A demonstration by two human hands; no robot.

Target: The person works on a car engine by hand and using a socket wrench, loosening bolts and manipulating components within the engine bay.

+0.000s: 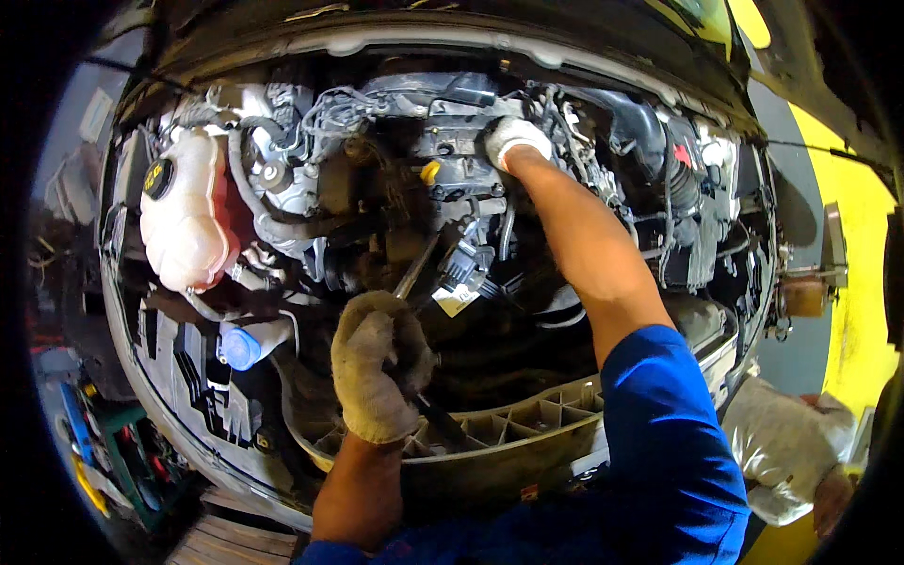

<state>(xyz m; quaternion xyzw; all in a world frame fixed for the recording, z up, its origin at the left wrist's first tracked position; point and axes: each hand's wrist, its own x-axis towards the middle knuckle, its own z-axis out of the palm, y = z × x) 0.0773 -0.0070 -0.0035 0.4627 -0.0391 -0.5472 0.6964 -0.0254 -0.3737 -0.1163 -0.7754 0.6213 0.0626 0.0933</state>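
Observation:
I look down into a car's engine bay. My left hand (pixel 379 367), in a dirty knitted glove, is closed on a long slim metal tool (pixel 411 277) that angles up toward the engine's middle, beside a black connector part (pixel 468 254) with a pale label. My right hand (pixel 518 143), in a white glove, reaches onto the upper part of the engine (pixel 460 139), right of a yellow cap (pixel 430 172); its fingertips are hidden, so I cannot tell what they hold.
A pink coolant reservoir (pixel 184 212) and blue washer cap (pixel 240 347) sit left. The raised hood (pixel 395 24) spans the top. A black-and-green tool tray (pixel 127 452) is low left. Another person (pixel 786 452) in pale clothing is at lower right, near a yellow floor strip (pixel 843 320).

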